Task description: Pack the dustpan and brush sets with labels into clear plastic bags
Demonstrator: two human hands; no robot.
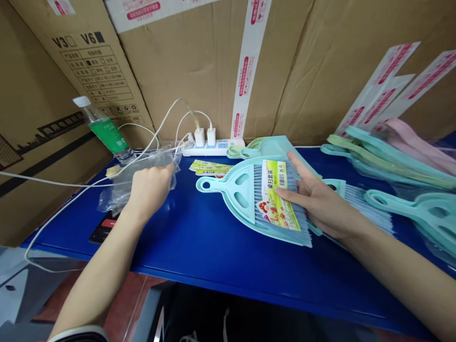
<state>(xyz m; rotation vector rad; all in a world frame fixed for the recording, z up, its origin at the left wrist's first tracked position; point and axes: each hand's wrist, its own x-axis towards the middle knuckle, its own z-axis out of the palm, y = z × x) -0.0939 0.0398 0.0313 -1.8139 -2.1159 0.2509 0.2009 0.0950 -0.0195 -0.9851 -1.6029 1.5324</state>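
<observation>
My right hand (322, 202) grips a light-blue dustpan (210, 184) with a matching hand brush (244, 192) nested in it, at the right edge. The thumb lies on a printed label card (274, 194) across the grey-blue bristles; the other fingers are partly hidden behind. My left hand (151, 190) is closed over a pile of clear plastic bags (123, 192), with its fingertips turned away from view. More label cards (210, 167) lie between the hands. Behind the held set rest another light-blue dustpan (272, 146) and a green piece.
Cardboard boxes (199, 61) wall off the back of the blue table (199, 251). A power strip (213, 148) with white cables and a tilted water bottle (107, 133) stand at back left. A dark flat object (101, 228) lies near the left edge. Wrapped dustpans (423, 213) fill the right.
</observation>
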